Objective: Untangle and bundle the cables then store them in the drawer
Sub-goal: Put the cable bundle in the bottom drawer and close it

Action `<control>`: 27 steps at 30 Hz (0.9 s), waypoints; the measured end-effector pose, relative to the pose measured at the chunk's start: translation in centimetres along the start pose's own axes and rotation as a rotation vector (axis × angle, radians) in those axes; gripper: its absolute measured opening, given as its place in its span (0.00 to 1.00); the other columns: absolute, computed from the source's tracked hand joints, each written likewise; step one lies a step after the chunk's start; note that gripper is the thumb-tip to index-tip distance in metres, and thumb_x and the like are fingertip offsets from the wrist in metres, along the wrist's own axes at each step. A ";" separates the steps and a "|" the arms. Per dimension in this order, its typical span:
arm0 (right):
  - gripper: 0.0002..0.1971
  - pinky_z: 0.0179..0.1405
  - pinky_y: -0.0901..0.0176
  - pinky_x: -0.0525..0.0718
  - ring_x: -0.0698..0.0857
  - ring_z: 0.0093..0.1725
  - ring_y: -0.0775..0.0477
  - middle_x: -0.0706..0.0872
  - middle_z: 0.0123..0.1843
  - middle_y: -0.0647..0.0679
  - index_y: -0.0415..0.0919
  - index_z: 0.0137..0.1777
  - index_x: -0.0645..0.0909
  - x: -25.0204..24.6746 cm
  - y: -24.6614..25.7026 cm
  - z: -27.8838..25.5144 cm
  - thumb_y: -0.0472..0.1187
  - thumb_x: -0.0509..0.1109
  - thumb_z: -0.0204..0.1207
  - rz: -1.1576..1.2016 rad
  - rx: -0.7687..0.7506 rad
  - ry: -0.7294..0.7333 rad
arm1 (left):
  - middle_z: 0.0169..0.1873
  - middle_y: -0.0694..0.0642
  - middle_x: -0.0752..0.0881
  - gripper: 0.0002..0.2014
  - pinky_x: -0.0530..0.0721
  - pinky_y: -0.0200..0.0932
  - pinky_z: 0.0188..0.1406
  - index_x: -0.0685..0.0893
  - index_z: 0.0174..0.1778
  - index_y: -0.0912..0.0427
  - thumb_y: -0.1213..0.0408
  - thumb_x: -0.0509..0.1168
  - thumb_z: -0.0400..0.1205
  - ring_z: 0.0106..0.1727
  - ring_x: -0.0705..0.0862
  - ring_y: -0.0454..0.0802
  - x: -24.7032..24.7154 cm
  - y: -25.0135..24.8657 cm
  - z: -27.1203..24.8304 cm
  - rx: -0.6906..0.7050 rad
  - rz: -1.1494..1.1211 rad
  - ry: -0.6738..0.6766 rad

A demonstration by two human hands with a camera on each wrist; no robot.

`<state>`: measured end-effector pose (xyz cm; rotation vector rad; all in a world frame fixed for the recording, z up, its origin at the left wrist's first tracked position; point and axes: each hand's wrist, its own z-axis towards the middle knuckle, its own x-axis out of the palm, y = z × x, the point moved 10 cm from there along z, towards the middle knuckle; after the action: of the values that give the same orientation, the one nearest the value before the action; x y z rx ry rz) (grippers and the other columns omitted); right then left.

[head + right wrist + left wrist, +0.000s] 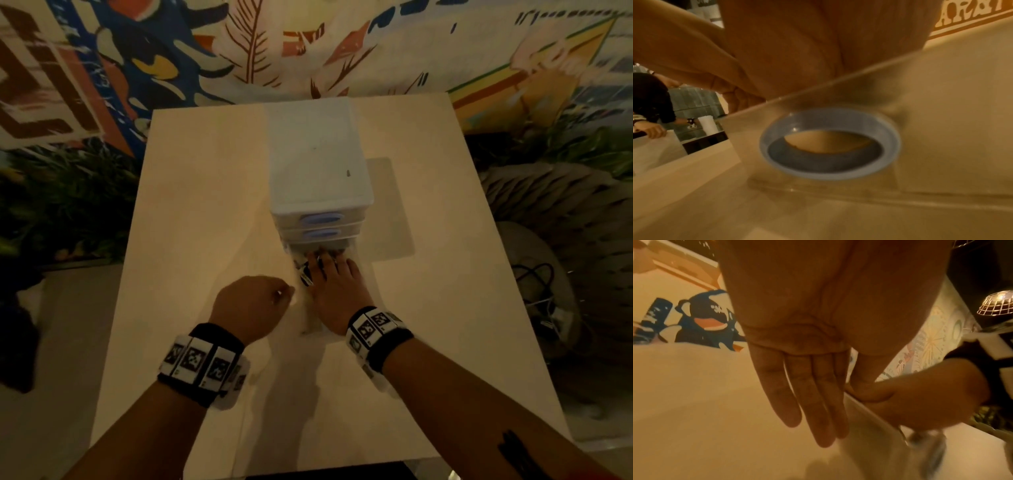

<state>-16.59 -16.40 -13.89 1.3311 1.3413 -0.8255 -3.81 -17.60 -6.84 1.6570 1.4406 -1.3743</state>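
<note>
1. Cables are being seen only as a dark bundle with a pale end, lying inside the pulled-out bottom drawer of the white three-drawer organiser on the pale table. Whether every cable is bundled cannot be told from these views.
2. The storing step is judged to be nearly finished: the bundle is already being kept within the clear drawer walls, and the two upper drawers, with blue handles, are being left closed.
3. The right hand is being reached flat into the drawer, fingers extended over the bundle. Whether they are gripping it cannot be told.
4. The left hand is being held against the drawer's left wall; in the left wrist view its fingers are being kept straight and together, holding nothing.
5. What is judged to be remaining: the hand being withdrawn and the drawer being pushed shut.
</note>
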 end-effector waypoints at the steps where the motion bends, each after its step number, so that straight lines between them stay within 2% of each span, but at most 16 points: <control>1: 0.31 0.80 0.32 0.67 0.70 0.79 0.25 0.68 0.83 0.34 0.38 0.87 0.59 0.0 -0.1 0.0 0.53 0.51 0.88 0.019 -0.008 0.000 | 0.42 0.46 0.91 0.21 0.86 0.48 0.44 0.89 0.46 0.46 0.41 0.53 0.87 0.45 0.88 0.51 -2.1 0.7 0.1 -0.010 -0.038 -0.102; 4: 0.32 0.81 0.34 0.67 0.71 0.79 0.26 0.72 0.82 0.34 0.37 0.85 0.65 -0.7 -0.5 0.4 0.55 0.47 0.87 0.074 -0.045 -0.023 | 0.31 0.46 0.88 0.21 0.85 0.50 0.38 0.86 0.36 0.49 0.42 0.57 0.86 0.36 0.86 0.50 -7.5 2.4 0.7 -0.041 -0.238 -0.316; 6: 0.31 0.86 0.37 0.59 0.63 0.85 0.30 0.65 0.86 0.35 0.37 0.87 0.61 -1.7 -0.4 0.7 0.53 0.52 0.89 0.100 -0.065 -0.053 | 0.32 0.45 0.88 0.17 0.84 0.49 0.41 0.85 0.38 0.49 0.45 0.60 0.87 0.36 0.86 0.50 -9.5 2.8 1.7 -0.072 -0.347 -0.335; 9: 0.34 0.89 0.42 0.48 0.51 0.90 0.37 0.54 0.90 0.39 0.39 0.89 0.52 -2.6 -0.3 0.9 0.51 0.57 0.89 0.160 -0.074 -0.075 | 0.46 0.47 0.87 0.14 0.78 0.47 0.44 0.82 0.56 0.50 0.44 0.62 0.86 0.42 0.84 0.50 -11.0 3.0 3.4 -0.137 -0.454 -0.358; 11: 0.36 0.89 0.42 0.46 0.50 0.90 0.38 0.53 0.91 0.40 0.39 0.89 0.51 -2.7 -0.3 0.5 0.52 0.59 0.88 0.152 -0.081 -0.070 | 0.60 0.52 0.86 0.19 0.78 0.46 0.50 0.77 0.71 0.48 0.45 0.60 0.87 0.49 0.83 0.49 -11.2 2.8 4.4 -0.135 -0.551 -0.366; 13: 0.35 0.89 0.41 0.45 0.52 0.90 0.38 0.55 0.90 0.40 0.40 0.89 0.54 -2.3 -0.4 0.0 0.54 0.59 0.87 0.116 -0.089 -0.057 | 0.74 0.55 0.80 0.26 0.77 0.46 0.60 0.69 0.82 0.49 0.45 0.57 0.89 0.60 0.82 0.50 -11.2 2.1 5.5 -0.100 -0.606 -0.347; 16: 0.32 0.87 0.37 0.53 0.63 0.86 0.32 0.66 0.87 0.39 0.40 0.87 0.61 -2.3 0.4 -1.1 0.54 0.51 0.86 0.042 -0.156 -0.080 | 0.83 0.56 0.70 0.32 0.70 0.46 0.76 0.57 0.88 0.52 0.44 0.54 0.90 0.79 0.74 0.54 -9.6 1.5 7.1 -0.076 -0.694 -0.245; 18: 0.35 0.84 0.32 0.57 0.65 0.85 0.30 0.66 0.87 0.39 0.42 0.88 0.60 -1.5 0.8 -1.5 0.56 0.44 0.83 -0.010 -0.178 -0.050 | 0.85 0.55 0.64 0.35 0.68 0.53 0.82 0.51 0.89 0.52 0.41 0.52 0.89 0.83 0.67 0.55 -8.5 0.9 7.7 -0.041 -0.765 -0.175; 20: 0.35 0.83 0.27 0.58 0.62 0.86 0.27 0.64 0.88 0.40 0.44 0.89 0.58 -0.7 0.9 -1.5 0.57 0.41 0.83 -0.043 -0.195 -0.019 | 0.86 0.56 0.62 0.36 0.73 0.60 0.78 0.47 0.89 0.52 0.41 0.51 0.89 0.83 0.67 0.58 -8.3 0.6 7.8 -0.025 -0.755 -0.169; 23: 0.34 0.82 0.24 0.58 0.57 0.86 0.25 0.61 0.89 0.40 0.46 0.89 0.56 0.2 0.8 -1.3 0.56 0.37 0.84 -0.067 -0.203 0.033 | 0.85 0.59 0.64 0.36 0.77 0.61 0.74 0.45 0.89 0.54 0.42 0.49 0.90 0.81 0.71 0.61 -8.4 0.3 7.8 -0.029 -0.678 -0.167; 27: 0.35 0.81 0.24 0.58 0.58 0.86 0.23 0.61 0.88 0.39 0.45 0.89 0.56 0.2 1.0 -1.4 0.55 0.36 0.84 -0.080 -0.177 0.065 | 0.85 0.61 0.66 0.36 0.79 0.61 0.72 0.45 0.89 0.55 0.42 0.49 0.90 0.78 0.74 0.64 -8.8 0.0 7.7 -0.029 -0.626 -0.167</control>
<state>-15.88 -14.87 -13.60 1.1805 1.4907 -0.7043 -5.57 -27.75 -1.26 1.0697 1.9545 -1.7507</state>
